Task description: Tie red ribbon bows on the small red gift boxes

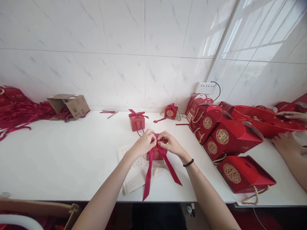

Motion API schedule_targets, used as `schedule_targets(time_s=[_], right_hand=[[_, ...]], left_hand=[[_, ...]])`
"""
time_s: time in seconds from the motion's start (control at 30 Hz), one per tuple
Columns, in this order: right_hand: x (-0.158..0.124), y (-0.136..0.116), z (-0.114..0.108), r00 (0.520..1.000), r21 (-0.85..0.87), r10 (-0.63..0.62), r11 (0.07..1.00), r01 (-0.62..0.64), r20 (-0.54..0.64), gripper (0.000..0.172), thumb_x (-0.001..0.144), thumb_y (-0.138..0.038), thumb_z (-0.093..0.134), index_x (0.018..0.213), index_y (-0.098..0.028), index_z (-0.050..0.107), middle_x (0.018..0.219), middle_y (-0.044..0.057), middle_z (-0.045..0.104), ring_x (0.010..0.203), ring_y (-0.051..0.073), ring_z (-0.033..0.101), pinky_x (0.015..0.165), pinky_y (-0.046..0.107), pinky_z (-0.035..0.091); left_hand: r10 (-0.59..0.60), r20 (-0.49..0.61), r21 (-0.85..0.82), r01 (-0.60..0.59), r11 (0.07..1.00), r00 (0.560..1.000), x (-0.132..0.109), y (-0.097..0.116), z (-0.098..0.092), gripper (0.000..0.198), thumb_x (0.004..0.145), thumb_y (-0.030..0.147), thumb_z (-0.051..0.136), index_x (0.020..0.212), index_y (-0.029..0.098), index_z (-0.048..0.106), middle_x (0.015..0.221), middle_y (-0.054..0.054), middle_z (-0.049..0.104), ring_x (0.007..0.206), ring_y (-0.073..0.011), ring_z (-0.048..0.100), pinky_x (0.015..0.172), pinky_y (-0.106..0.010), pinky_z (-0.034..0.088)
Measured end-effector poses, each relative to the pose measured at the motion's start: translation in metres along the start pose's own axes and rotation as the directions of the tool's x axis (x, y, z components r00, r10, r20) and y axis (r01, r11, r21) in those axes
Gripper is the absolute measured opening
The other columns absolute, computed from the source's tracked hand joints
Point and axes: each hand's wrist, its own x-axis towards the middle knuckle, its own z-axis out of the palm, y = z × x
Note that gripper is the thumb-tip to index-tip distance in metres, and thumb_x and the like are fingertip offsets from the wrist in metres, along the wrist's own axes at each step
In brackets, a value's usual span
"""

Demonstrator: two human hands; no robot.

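Note:
A small red gift box (157,155) stands in front of me on the table, partly covered by my hands. Across its top runs a dark red ribbon (148,179), its two long tails hanging toward me. My left hand (148,141) pinches the ribbon at the top of the box. From the other side my right hand (168,142), with a black band on its wrist, pinches it too, close to the left fingertips. Under the box lies an open booklet (134,175) with printed lines. The knot itself is hidden by my fingers.
Behind stand two small red boxes with bows, one box (137,123) near the middle and another box (170,112) farther right. Larger red boxes (236,137) line the right. A co-worker's hands (289,140) are by a red basin (254,119). Ribbons (26,111) and a carton (78,107) lie left.

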Motion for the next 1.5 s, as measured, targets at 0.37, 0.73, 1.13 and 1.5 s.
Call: schedule_targets(time_s=[0.37,0.73,1.13,1.5], right_hand=[[-0.027,-0.024,-0.007,0.982,0.151,0.055,0.985,-0.083,0.178,0.013,0.082,-0.028,0.053,0.072,-0.019,0.055,0.082,0.002,0.049,0.074,0.014,0.048,0.063,0.027,0.039],[-0.031,-0.042,-0.019,0.909,0.035,-0.023,0.999,0.009,0.415,0.018,0.068,-0.004,0.045,0.071,-0.018,0.055,0.084,0.001,0.045,0.077,0.014,0.046,0.071,0.027,0.039],[-0.038,-0.027,-0.004,0.986,0.191,0.087,0.975,-0.113,0.141,0.018,0.084,-0.033,0.052,0.073,-0.018,0.049,0.076,0.001,0.051,0.066,0.013,0.045,0.061,0.027,0.037],[-0.048,-0.038,0.003,0.945,0.621,0.308,0.721,-0.307,0.109,0.025,0.075,-0.036,0.068,0.077,-0.019,0.049,0.058,-0.005,0.048,0.051,0.009,0.040,0.051,0.022,0.031]], left_hand=[[-0.027,0.045,-0.156,0.033,0.987,0.999,-0.040,0.011,0.000,0.012,0.086,0.026,0.041,0.079,0.020,0.048,0.108,-0.005,0.048,0.085,-0.0129,0.055,0.080,-0.029,0.047],[-0.015,0.101,-0.201,0.035,0.979,0.995,-0.048,0.022,0.008,0.009,0.081,0.020,0.045,0.073,0.019,0.047,0.107,-0.004,0.048,0.097,-0.0173,0.053,0.085,-0.033,0.045],[-0.012,0.102,-0.201,0.033,0.979,0.995,-0.048,0.023,0.010,0.004,0.081,0.024,0.046,0.081,0.020,0.047,0.106,-0.003,0.048,0.091,-0.0165,0.054,0.083,-0.033,0.045],[-0.038,0.081,-0.184,0.052,0.982,0.996,-0.048,0.024,0.010,0.008,0.081,0.026,0.047,0.077,0.020,0.049,0.105,-0.003,0.052,0.095,-0.0181,0.054,0.083,-0.033,0.045]])
